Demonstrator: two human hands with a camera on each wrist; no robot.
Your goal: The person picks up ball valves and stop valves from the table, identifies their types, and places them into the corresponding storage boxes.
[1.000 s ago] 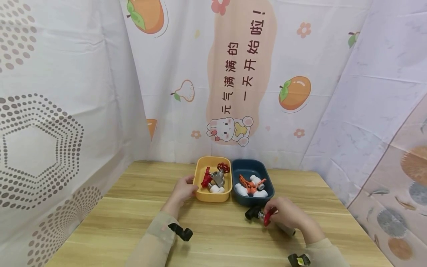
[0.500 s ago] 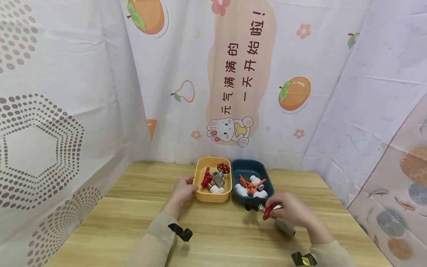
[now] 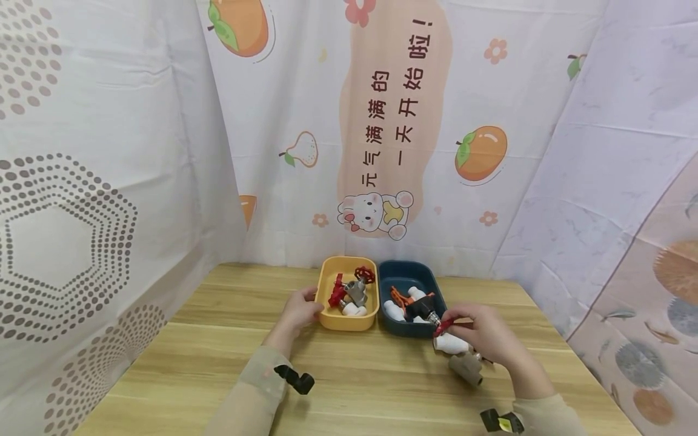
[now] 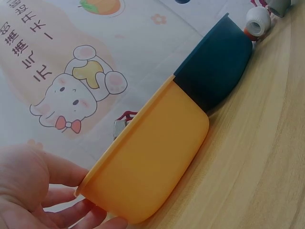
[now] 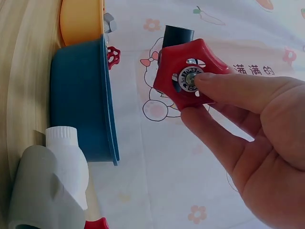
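My right hand (image 3: 482, 333) pinches the red handwheel of a black-bodied valve (image 5: 183, 71). The valve's black body hangs over the front of the blue bin (image 3: 403, 329), partly covering the white and orange fittings (image 3: 400, 298) lying inside. In the right wrist view, the thumb presses on the wheel's hub and fingers sit at its edge. My left hand (image 4: 43, 191) holds the left side of the yellow bin (image 3: 348, 324), its thumb at the rim and fingers against the outer wall. Several valves (image 3: 357, 290) with red handles and a white fitting (image 3: 354, 309) lie inside that bin.
A grey pipe fitting (image 3: 466, 368) and a white fitting (image 3: 451, 344) lie on the wooden table (image 3: 349, 387) below my right hand. Both bins stand side by side before a printed curtain (image 3: 305, 200). More curtains hang at left and right.
My right hand has raised the black valve off the table and moved it back over the blue bin. The grey and white fittings beneath are now uncovered. My left hand has stayed still.
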